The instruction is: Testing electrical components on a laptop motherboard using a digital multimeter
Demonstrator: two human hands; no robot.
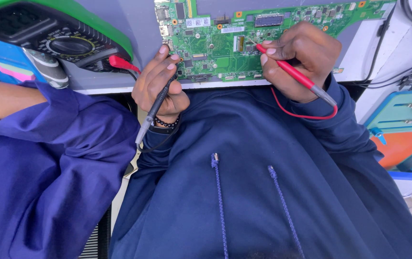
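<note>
Grey bench (120,29): hands' grips press probes on green circuit board (225,48).

A green circuit board (225,43), a red probe (292,74), a black probe (154,108), a navy hoodie (263,192).

Bright even light, sharp, edges warped
</note>
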